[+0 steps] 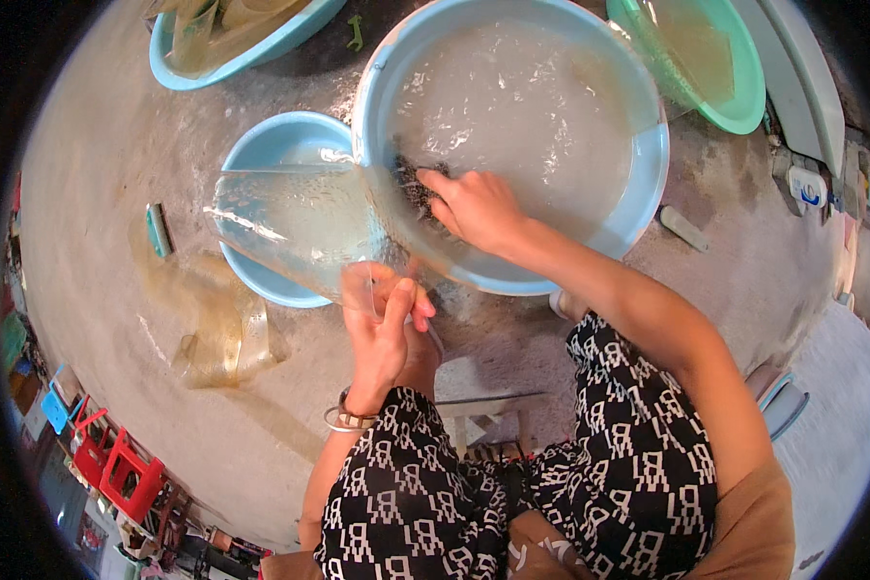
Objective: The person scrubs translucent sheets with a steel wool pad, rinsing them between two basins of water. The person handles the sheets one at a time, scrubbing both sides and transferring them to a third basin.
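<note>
A clear, flexible plastic sheet (297,210) lies wet across the small blue basin (250,148) and the near left rim of the large blue basin (649,174). My left hand (380,304) grips the sheet by its near edge, thumb on top. In the large basin, cloudy water surrounds my right hand (478,210). Its fingers are on a dark, mesh-like scouring pad (413,185) at the left inner side, over the sheet's far end. The hand partly covers the pad, and murky water blurs the sheet's edge there.
Crumpled yellowish plastic sheet (225,326) lies on the concrete floor at left, near a green-and-white brush (158,230). Another blue basin (239,61) and a green basin (747,94) hold more sheets. A pale bar-shaped object (684,228) lies right. Red stools (130,475) stand lower left.
</note>
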A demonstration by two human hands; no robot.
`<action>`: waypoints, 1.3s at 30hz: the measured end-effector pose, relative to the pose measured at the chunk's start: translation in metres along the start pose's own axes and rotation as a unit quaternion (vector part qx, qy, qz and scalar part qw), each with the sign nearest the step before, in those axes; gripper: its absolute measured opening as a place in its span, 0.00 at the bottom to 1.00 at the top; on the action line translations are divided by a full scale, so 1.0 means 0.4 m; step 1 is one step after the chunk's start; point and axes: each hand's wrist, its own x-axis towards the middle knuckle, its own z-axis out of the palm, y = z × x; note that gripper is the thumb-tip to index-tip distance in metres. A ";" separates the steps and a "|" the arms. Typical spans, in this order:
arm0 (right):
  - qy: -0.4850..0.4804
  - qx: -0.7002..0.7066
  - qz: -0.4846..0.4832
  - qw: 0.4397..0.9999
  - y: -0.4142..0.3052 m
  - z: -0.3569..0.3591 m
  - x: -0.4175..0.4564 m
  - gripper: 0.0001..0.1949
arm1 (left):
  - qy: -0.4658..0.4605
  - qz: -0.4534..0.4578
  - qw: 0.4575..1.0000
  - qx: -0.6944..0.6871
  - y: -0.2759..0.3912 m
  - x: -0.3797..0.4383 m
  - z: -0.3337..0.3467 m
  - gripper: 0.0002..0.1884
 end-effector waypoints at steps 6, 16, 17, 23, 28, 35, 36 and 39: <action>-0.022 -0.162 -0.052 0.985 0.103 0.022 0.027 0.15 | 0.027 0.008 0.999 -0.025 0.011 -0.014 -0.018 0.07; -0.094 -0.374 -0.004 0.923 0.264 -0.172 0.029 0.10 | 0.114 0.108 0.981 -0.116 0.095 -0.053 -0.101 0.05; -0.094 -0.372 0.036 0.923 0.266 -0.195 0.025 0.10 | 0.121 0.112 0.979 -0.118 0.100 -0.057 -0.112 0.05; 0.058 -0.192 0.094 0.975 0.295 -0.277 -0.055 0.15 | 0.120 -0.036 0.983 -0.134 0.076 -0.037 -0.194 0.07; 0.061 0.100 0.180 0.977 0.224 -0.314 -0.115 0.19 | 0.160 -0.141 0.976 -0.050 0.047 -0.058 -0.244 0.13; 0.052 0.196 0.263 0.943 0.190 -0.307 -0.172 0.17 | 0.276 -0.045 0.901 0.330 0.040 -0.101 -0.222 0.26; 0.050 0.208 0.265 0.940 0.187 -0.304 -0.175 0.17 | 0.280 0.008 0.851 0.443 0.037 -0.107 -0.220 0.28; 0.048 0.241 0.268 0.932 0.194 -0.289 -0.182 0.18 | 0.035 0.189 0.798 0.572 0.039 -0.095 -0.182 0.32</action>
